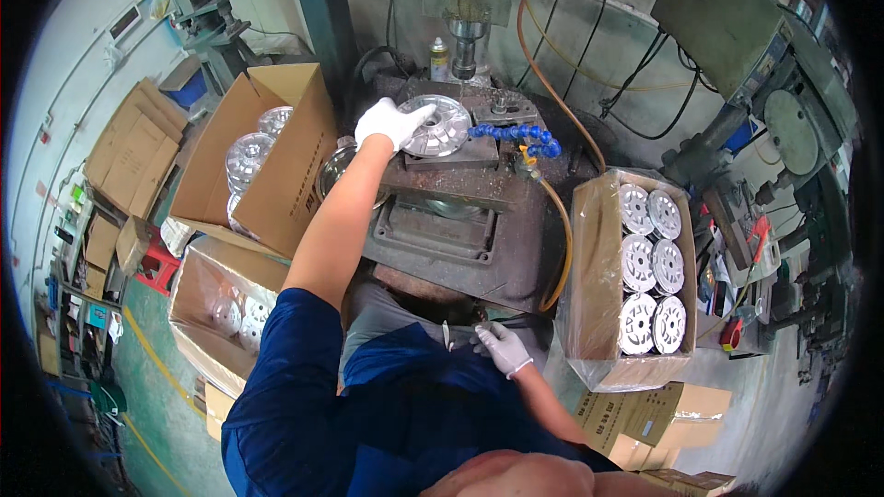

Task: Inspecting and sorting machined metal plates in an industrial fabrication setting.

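Observation:
My left hand (389,124), in a white glove, grips the left edge of a shiny round metal wheel-shaped disc (440,132). Its thumb lies over the top face, while the fingers on the far side are partly hidden. The disc rests on a metal block (458,162) on the machine table, below the spindle (465,48). A blue segmented coolant hose (516,132) points at the disc from the right. Low over my lap, my right hand (504,348), also gloved, hangs loosely with its fingers slightly apart and nothing visible in them.
On the left stand an open carton (308,152) and a plastic-lined carton (198,299), both holding discs. Another lined carton (589,313) with stacked discs is at the right. A spray can (439,60) stands behind the table. A yellow hose (564,239) curves down the table's right side.

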The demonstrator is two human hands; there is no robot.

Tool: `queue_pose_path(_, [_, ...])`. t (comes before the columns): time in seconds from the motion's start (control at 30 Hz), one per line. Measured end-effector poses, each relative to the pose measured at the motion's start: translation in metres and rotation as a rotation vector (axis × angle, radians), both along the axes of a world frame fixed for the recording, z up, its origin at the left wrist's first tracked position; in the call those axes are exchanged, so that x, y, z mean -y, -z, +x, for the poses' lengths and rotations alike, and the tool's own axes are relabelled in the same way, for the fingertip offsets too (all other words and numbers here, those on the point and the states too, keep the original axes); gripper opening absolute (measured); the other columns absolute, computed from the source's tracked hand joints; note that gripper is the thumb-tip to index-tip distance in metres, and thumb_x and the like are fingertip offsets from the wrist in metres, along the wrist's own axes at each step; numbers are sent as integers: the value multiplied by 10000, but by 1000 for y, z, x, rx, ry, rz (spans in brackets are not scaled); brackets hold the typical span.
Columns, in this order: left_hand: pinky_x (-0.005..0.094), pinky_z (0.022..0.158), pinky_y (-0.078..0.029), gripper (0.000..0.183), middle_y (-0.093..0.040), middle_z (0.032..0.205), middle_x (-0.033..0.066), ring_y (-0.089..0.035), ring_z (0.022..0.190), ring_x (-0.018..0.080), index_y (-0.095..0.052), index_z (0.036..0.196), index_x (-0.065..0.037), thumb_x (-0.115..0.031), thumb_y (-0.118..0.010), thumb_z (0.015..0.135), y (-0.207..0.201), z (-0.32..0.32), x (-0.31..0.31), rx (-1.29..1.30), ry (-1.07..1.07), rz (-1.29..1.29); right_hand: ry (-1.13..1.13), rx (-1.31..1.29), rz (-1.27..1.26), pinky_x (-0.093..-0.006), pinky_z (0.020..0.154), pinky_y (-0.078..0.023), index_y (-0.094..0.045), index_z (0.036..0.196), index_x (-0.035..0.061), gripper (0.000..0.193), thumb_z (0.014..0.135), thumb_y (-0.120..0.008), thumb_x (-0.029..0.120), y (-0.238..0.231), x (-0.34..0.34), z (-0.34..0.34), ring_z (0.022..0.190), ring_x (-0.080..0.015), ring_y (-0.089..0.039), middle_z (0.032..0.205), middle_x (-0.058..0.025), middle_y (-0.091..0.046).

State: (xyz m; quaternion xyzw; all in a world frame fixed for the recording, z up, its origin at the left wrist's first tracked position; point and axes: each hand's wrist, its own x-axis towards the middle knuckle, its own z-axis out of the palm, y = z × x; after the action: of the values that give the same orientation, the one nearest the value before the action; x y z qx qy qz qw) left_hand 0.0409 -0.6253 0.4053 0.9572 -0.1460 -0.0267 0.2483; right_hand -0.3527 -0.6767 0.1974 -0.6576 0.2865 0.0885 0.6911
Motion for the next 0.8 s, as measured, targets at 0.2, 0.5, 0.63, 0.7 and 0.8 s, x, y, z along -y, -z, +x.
queue_pose_path(0.2, [360,906,-462,901,-620,1131,213,-601,1066,311,-604,1129,30,-731,-596,646,2,8,0,-49,49,29,-70,74,-162,-315,763,-485,-545,1164,-15,421,927,-549,333,12,0,8,804,-202,-612,958,-138,-652])
queue_pose_path(0.5, [346,888,-462,819,-636,1081,230,-613,1040,311,-627,1076,64,-636,-666,653,13,15,0,-89,134,-213,-95,-2,-12,-283,683,-492,-561,1143,18,370,951,-507,330,29,-4,7,771,-168,-640,942,-79,-671])
queue_pose_path(0.63, [348,895,-458,825,-634,1077,237,-609,1049,315,-630,1064,69,-642,-663,648,17,21,0,-95,130,-215,5,-142,369,-279,659,-519,-536,1191,67,347,958,-500,323,64,-16,10,750,-160,-640,911,-67,-662])
queue_pose_path(0.7, [351,903,-454,827,-631,1083,241,-605,1057,315,-628,1070,68,-643,-660,648,22,20,-1,-120,109,-244,34,-125,447,-281,656,-519,-534,1194,66,358,958,-498,333,92,-21,12,745,-177,-644,955,-92,-659])
queue_pose_path(0.8, [350,908,-452,821,-630,1095,233,-604,1059,317,-626,1082,58,-639,-659,652,24,19,1,-101,116,-245,96,-140,541,-313,677,-524,-537,1200,75,381,960,-482,367,105,-13,18,769,-210,-646,997,-117,-652])
